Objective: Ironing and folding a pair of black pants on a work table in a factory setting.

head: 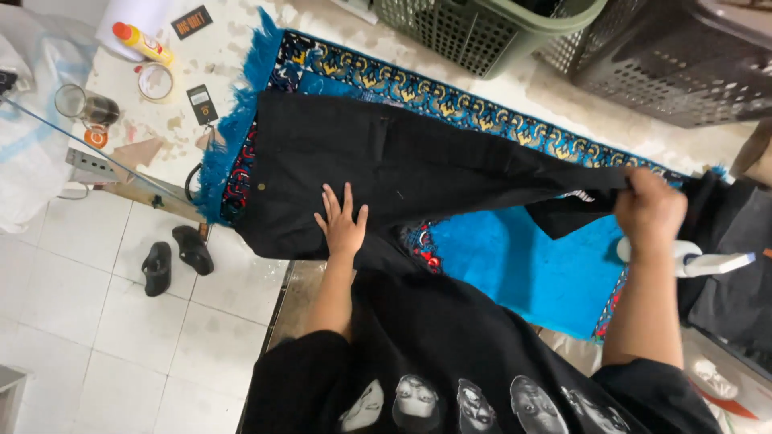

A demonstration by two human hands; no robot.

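Black trousers [418, 173] spread on a blue rug [523, 265] across the bench [201, 60], under two hands.

Laid lengthwise over the patterned, fringed rug, waistband toward the left end, one leg stretched to the right end. Beyond the bench's far edge, a green basket [482, 28] and a dark crate [675, 56]. Left hand [342, 225] pressed flat on the trousers near the front edge, fingers [330, 201] released and splayed, gripping nothing. Right hand [650, 210] at the right end, fingers clenched on the leg's hem, cloth pulled taut. Just beside that hand, a white spray bottle [708, 261]. At the left far corner, a yellow bottle [143, 44], a tape roll [155, 80] and a glass mug [84, 106]. On the tiled floor by the left end, black sandals [175, 259].
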